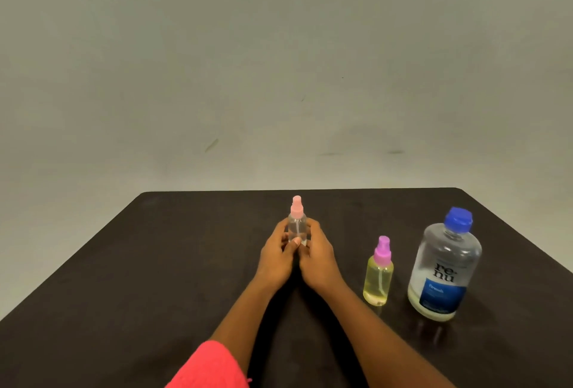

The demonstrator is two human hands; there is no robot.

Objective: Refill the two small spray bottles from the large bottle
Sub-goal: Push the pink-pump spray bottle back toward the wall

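Gripping the clear spray bottle (pixel 297 226) w/ both hands: left hand (pixel 276 259) wraps it from the left, thumb across the front low down, and right hand (pixel 319 259) curls round it from the right. The bottle is upright, approx mid-table & towards the far edge. Its pale pink spray top (pixel 296 208) is on and sticks up above the fingers. The hands hide the base, so can't tell if it sits on the table (pixel 155 263) or is lifted a bit. Body is see-through; liquid level not readable.

Yellow spray bottle (pixel 378 279) stands upright on the dark table, to the right of the right hand & nearer the camera, close to the forearm but apart from it. Its purple-pink spray top (pixel 383 249) is on.

Large bottle (pixel 443 270) stands just right of the yellow one, not touching it, upright w/ blue cap (pixel 458 218) on. Clear body, blue label reading "re-nu".

Both forearms are bare, coming in from the bottom edge. A pinkish-red sleeve (pixel 210 366) shows at the bottom on the left arm. Grey-green wall (pixel 279 62) behind the table, w/ a few dark marks.
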